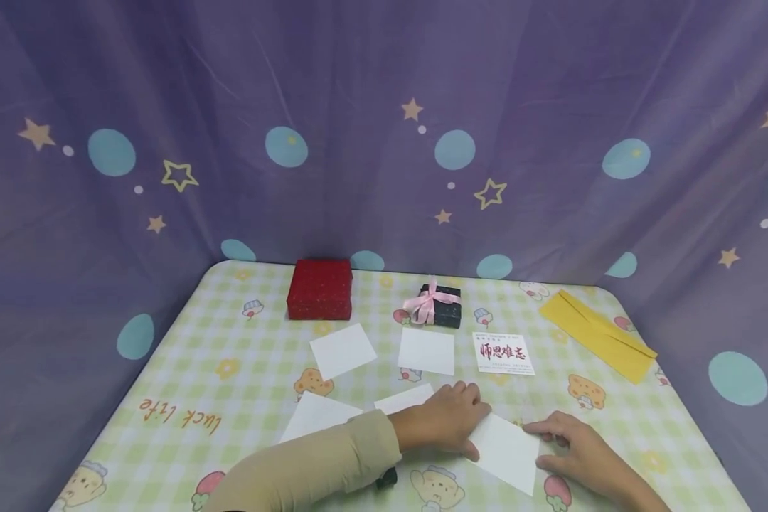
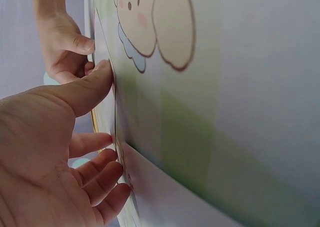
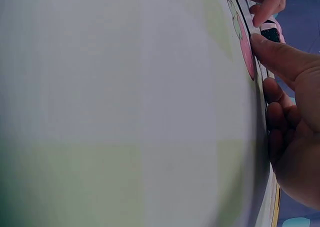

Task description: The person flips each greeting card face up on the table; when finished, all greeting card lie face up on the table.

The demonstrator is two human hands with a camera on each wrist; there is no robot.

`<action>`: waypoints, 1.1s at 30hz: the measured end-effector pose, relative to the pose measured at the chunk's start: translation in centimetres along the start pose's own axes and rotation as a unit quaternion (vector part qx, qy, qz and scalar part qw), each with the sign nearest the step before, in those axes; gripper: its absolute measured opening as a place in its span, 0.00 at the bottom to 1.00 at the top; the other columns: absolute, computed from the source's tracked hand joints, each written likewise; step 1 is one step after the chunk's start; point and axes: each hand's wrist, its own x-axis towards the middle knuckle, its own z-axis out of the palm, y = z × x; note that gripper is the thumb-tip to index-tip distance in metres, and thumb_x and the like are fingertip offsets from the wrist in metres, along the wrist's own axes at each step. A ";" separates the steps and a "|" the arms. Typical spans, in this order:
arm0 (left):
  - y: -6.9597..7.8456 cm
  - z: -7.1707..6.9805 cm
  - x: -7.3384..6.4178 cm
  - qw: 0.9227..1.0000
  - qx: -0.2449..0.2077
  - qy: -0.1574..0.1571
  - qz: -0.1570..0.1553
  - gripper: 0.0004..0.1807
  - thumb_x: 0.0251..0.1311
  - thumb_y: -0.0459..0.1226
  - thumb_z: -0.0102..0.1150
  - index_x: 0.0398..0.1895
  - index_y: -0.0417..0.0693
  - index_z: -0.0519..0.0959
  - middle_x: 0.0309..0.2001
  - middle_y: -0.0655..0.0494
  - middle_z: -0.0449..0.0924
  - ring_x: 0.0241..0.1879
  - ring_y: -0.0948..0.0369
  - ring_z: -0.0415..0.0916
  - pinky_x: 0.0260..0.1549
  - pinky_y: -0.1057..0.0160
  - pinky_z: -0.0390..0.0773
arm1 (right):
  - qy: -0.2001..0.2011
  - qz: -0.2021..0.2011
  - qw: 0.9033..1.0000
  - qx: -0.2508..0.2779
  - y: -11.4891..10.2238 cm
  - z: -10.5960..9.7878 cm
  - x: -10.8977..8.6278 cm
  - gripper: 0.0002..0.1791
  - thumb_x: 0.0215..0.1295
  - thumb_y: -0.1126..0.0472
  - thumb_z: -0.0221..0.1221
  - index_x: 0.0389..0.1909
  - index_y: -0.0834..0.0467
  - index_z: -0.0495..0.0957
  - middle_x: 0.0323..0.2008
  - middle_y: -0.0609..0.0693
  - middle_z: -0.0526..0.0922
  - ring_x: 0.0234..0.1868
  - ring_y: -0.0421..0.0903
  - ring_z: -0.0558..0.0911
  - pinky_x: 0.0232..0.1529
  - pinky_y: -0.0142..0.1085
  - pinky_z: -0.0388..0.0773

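Note:
A white square card [image 1: 507,455] lies on the tablecloth between both hands. My left hand [image 1: 449,418] spans the card's left edge, with the thumb at the near side and the fingers toward the far side. In the left wrist view, that hand's fingers [image 2: 102,174] are spread and relaxed, their tips at the surface. At the card's right edge, my right hand [image 1: 572,451] touches it with index finger and thumb. The right wrist view shows its thumb [image 3: 280,57] extended and the other fingers bent loosely beneath.
Several white cards lie around, one [image 1: 426,350] behind the hands. Beside it is a card with red writing [image 1: 503,353]. Farther back stand a red box [image 1: 320,290] and a black box [image 1: 448,314] with pink ribbon. A yellow envelope [image 1: 598,334] lies back right. A dark object [image 1: 387,478] shows under the left sleeve.

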 end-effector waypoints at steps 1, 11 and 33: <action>0.0 0.0 0.1 1.000 0.001 0.000 -0.002 0.42 0.49 0.66 0.70 0.67 0.63 0.72 0.55 0.63 0.71 0.48 0.67 0.67 0.44 0.70 0.69 | 0.005 -0.004 1.000 -0.004 0.0 0.1 0.0 0.23 0.53 0.53 0.75 0.53 0.46 0.85 0.35 0.34 0.75 0.37 0.30 0.70 0.37 0.29 0.71; 0.0 -0.5 1.3 0.998 -0.044 -0.018 -0.033 0.44 0.39 0.64 0.77 0.62 0.62 0.74 0.51 0.64 0.72 0.47 0.67 0.66 0.48 0.68 0.71 | 0.008 0.003 1.000 0.015 -0.3 0.2 0.1 0.22 0.53 0.53 0.75 0.51 0.45 0.84 0.36 0.35 0.76 0.39 0.31 0.71 0.40 0.29 0.72; 0.2 -0.6 2.3 0.997 -0.058 -0.025 -0.048 0.46 0.31 0.61 0.82 0.58 0.60 0.74 0.47 0.63 0.72 0.45 0.66 0.65 0.50 0.68 0.70 | 0.020 0.008 1.000 -0.005 -0.5 0.7 0.1 0.27 0.52 0.47 0.75 0.54 0.45 0.83 0.38 0.32 0.77 0.42 0.31 0.71 0.43 0.29 0.73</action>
